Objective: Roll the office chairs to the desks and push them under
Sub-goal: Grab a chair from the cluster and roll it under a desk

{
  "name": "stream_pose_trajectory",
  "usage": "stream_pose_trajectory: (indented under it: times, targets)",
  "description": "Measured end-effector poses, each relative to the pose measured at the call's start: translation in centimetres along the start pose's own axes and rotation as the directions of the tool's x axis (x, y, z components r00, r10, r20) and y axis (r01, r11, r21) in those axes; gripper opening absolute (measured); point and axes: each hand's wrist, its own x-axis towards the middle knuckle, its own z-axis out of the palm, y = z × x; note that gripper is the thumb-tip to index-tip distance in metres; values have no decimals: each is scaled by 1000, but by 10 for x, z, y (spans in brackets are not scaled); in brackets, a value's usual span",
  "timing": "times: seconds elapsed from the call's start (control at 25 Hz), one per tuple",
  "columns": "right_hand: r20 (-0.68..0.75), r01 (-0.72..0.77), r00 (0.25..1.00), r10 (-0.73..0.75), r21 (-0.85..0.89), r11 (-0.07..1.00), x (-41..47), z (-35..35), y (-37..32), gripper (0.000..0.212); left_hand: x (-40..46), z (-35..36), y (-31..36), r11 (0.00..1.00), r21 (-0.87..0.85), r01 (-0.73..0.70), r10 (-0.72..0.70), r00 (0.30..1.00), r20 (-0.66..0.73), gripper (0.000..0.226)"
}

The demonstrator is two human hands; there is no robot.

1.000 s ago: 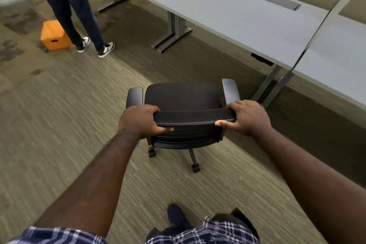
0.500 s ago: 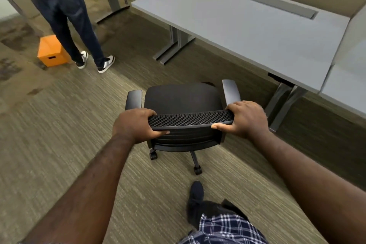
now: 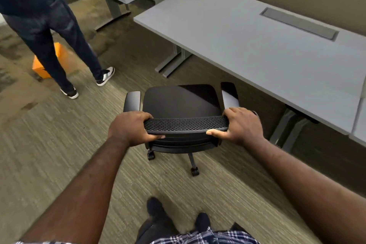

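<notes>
Now gripping black office chair [image 3: 181, 103] backrest top, left hand [image 3: 130, 128] and right hand [image 3: 240, 126] both clenched on it. Chair near, left of grey worktop [image 3: 247, 45], not yet under. Risk: right armrest [image 3: 229, 94] catching worktop edge if angled.

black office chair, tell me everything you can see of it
The black office chair stands upright on the striped carpet, seat facing the long grey desk, not yet under it. It has a mesh-topped backrest, a smooth seat, two padded armrests and caster legs. The left hand and right hand grip the backrest's ends.
</notes>
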Motion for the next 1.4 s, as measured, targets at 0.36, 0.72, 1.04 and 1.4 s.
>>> stream_pose_trajectory:
  times: [0.36,0.72,1.04,1.4]
  targets:
    - [20,-142,990,141,62,988,118,4,-40,88,129,-18,-96,994,15,-109,108,993,51,71]
    - [10,-277,961,278,112,954,223,3,-68,87,248,-38,-166,962,59,-266,262,962,73,63]
    - [11,-330,943,331,112,937,305,3,-73,91,352,-53,-205,943,82,-322,313,944,106,54]
    - [198,-314,944,265,281,907,374,-2,-52,79,444,-62,-231,916,95,-389,376,918,129,66]
